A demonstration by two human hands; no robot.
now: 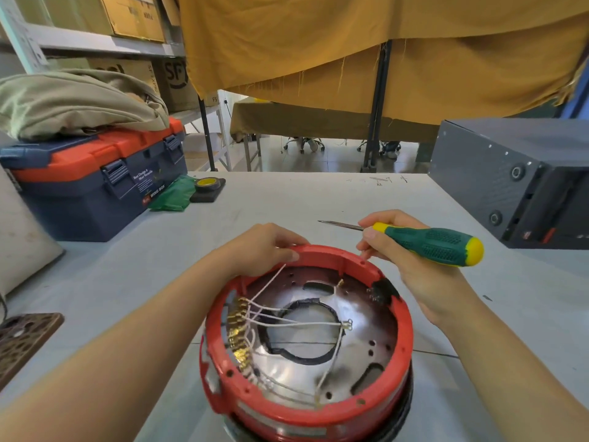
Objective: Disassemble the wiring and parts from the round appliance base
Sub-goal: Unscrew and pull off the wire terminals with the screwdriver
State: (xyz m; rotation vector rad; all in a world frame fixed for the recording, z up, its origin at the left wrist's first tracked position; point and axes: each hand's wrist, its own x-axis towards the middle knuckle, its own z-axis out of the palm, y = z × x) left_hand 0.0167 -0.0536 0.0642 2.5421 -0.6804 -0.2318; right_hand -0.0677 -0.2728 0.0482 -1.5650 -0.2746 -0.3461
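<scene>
The round appliance base [403, 339] has a red plastic rim and a shiny metal plate inside, and it stands at the table's near edge. White wires [296, 322] run from a row of brass terminals [239, 330] on the inner left across a black-edged central hole. My left hand [264, 247] grips the far rim and pinches a white wire there. My right hand [411, 266] holds a green and yellow screwdriver [430, 244] just beyond the rim's far right, its tip pointing left over the table.
A blue and orange toolbox [95, 183] with a folded beige cloth on top stands at the far left, with a roll of yellow tape [207, 185] beside it. A dark grey metal box [516, 180] sits at the right. A brown patterned object [22, 342] lies near left.
</scene>
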